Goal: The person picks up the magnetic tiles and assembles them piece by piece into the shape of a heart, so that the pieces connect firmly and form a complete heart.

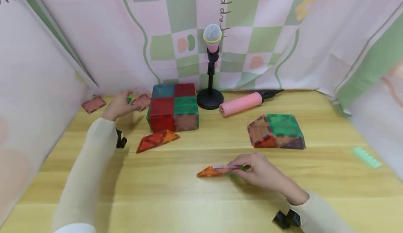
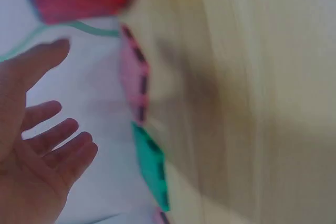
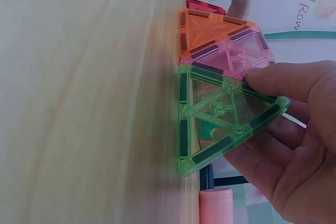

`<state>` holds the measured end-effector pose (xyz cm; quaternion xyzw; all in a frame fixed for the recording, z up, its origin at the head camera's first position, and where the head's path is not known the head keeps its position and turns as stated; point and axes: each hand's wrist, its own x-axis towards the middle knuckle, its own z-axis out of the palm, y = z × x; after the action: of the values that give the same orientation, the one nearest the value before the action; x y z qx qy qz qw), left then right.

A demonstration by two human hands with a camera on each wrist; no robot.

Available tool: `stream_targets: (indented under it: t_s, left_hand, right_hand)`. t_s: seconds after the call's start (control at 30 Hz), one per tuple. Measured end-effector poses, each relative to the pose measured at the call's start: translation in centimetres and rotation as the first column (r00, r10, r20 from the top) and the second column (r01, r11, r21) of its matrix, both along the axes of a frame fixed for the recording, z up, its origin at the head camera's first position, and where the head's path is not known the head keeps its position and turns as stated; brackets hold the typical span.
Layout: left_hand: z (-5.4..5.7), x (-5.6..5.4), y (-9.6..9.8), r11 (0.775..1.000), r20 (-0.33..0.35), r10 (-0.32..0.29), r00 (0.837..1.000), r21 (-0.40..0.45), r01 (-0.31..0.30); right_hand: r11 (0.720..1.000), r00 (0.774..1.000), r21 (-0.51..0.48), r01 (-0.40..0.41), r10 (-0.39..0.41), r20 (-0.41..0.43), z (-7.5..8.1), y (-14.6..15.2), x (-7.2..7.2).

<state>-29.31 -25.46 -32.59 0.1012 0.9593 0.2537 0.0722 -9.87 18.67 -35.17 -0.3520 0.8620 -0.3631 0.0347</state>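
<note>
My right hand (image 1: 248, 168) rests on the wooden table (image 1: 189, 205) near the front middle and pinches a green triangle tile (image 3: 226, 119) by its corner. That tile joins a flat row with a pink triangle (image 3: 236, 51) and an orange triangle (image 1: 209, 171). My left hand (image 1: 121, 103) reaches out at the back left with its palm and relaxed fingers (image 2: 52, 140) spread and holding nothing. It hovers next to a pink square tile (image 1: 141, 101) and a green tile (image 2: 152, 166), both blurred in the left wrist view.
A box of coloured tiles (image 1: 173, 107) stands at the back centre, with a toy microphone on a stand (image 1: 211, 51) and a pink cylinder (image 1: 240, 103) to its right. A low tile structure (image 1: 275, 129), orange-red triangles (image 1: 157, 140) and another pink square (image 1: 93, 104) lie around.
</note>
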Motion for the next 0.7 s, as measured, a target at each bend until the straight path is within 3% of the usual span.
stream_targets:
  t_s: [0.1,0.27,0.47,0.7]
  left_hand:
    - [-0.9,-1.2,-0.1,0.999,0.025,-0.033,0.999,-0.001,0.033]
    - [-2.4,-2.1,-0.6,0.996,0.059,-0.092,0.994,-0.001,0.092]
    - [-3.0,-2.0,-0.6,0.992,0.106,-0.037,0.994,-0.115,0.049]
    - [-3.6,-3.2,0.2,0.971,0.092,-0.033,0.995,-0.231,0.054]
  right_hand:
    - [1.000,1.000,-0.018,-0.009,0.009,0.005,-0.2,-0.1,0.0]
    - [1.000,1.000,-0.020,-0.023,0.023,0.006,-0.3,-0.2,0.3]
    - [0.999,0.998,-0.026,-0.031,0.032,0.046,-0.4,-0.3,0.4]
    - [1.000,0.998,-0.003,-0.003,0.003,0.061,-0.2,0.0,0.2]
